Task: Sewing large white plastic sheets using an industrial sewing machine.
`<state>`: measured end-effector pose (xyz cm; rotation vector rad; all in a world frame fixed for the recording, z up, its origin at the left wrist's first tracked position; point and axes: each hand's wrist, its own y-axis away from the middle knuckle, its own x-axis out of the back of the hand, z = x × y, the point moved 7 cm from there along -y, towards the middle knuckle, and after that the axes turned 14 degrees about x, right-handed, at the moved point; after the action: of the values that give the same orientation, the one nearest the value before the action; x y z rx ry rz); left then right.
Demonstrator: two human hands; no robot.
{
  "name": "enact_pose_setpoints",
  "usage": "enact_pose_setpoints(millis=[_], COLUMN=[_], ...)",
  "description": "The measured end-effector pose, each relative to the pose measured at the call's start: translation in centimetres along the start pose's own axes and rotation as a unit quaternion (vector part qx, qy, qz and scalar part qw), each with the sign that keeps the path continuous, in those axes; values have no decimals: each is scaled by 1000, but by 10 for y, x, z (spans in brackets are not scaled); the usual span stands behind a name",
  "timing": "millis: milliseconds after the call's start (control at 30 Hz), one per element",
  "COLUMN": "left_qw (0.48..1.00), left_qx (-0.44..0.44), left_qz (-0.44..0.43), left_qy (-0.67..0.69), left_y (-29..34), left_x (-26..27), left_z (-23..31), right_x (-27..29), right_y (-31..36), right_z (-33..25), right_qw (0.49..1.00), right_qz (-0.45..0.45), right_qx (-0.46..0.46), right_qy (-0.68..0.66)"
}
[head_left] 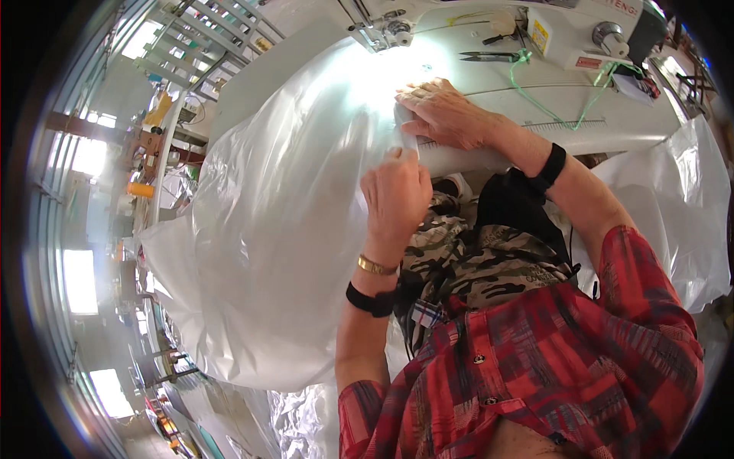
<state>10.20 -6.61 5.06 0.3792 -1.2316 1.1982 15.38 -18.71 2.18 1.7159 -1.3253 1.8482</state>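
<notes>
A large sheet of shiny white plastic film (260, 222) spreads over the sewing machine table and hangs down on the left. My left hand (396, 195) is closed in a fist around the film's near edge, just off the table's front. Farther up, my right hand (446, 113) lies with fingers stretched out on the film's edge, thumb apart, pressing it to the table. The sewing machine's needle and presser area (390, 34) stands just beyond my right fingertips. A bright lamp glare washes out the film there, so the stitching spot is hidden.
Dark thread snips (489, 56) lie right of the needle, beside a green cord (527, 88). A ruler scale (566, 124) runs along the table's front edge. More white film (680, 214) hangs at the right. A metal rack (210, 46) stands at the far left.
</notes>
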Motion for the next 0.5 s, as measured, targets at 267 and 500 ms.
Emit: enact_pose_setpoints(millis=[267,500], left_qw=[997,993], left_qx=[38,71], left_qz=[-5,-12], left_qy=[-65,96], left_y=[-70,-68], left_x=[-21,4], left_z=[-7,-41], right_x=[-2,4], right_y=[-2,-1], right_z=[1,1], right_qw=[998,998], right_qz=[43,42], right_qx=[29,-29], right_qy=[24,-30])
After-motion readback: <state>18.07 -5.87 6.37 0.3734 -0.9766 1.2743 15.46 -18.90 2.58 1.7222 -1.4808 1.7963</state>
